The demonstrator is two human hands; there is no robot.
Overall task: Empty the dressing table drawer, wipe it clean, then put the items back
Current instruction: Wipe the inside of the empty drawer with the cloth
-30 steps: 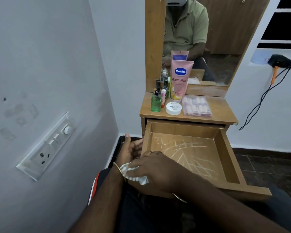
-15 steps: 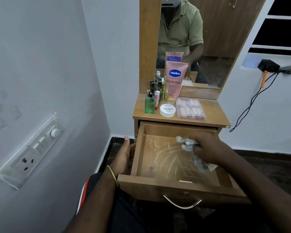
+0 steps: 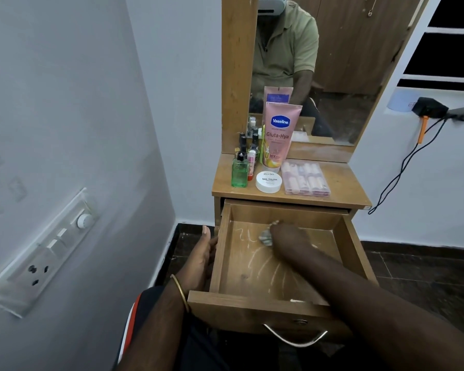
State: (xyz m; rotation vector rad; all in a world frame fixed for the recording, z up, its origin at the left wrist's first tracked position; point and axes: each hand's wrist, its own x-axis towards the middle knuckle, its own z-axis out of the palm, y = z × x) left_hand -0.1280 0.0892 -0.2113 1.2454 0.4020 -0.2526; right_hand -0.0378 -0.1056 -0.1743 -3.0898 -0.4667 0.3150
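The wooden drawer (image 3: pixel 255 307) of the dressing table is pulled out, with pale streaks on its bare bottom. My right hand (image 3: pixel 288 235) is inside it near the back, closed on a crumpled light cloth (image 3: pixel 265 236) pressed to the drawer floor. My left hand (image 3: pixel 201 259) rests flat against the outside of the drawer's left wall. On the table top (image 3: pixel 343 188) stand a pink Vaseline tube (image 3: pixel 277 135), a green bottle (image 3: pixel 239 171), small dark bottles (image 3: pixel 243 143), a white nail polish jar (image 3: pixel 269 181) and a clear case of pink items (image 3: pixel 306 178).
A white wall with a switch and socket panel (image 3: pixel 42 254) runs close along the left. A mirror (image 3: pixel 319 68) stands behind the table top. A black cable (image 3: pixel 402 172) hangs down the right wall. Dark tiled floor (image 3: pixel 423 266) lies to the right.
My right hand carried the cloth from the drawer's front left corner into the drawer, then from the right side to the middle back. My left hand stayed on the left wall.
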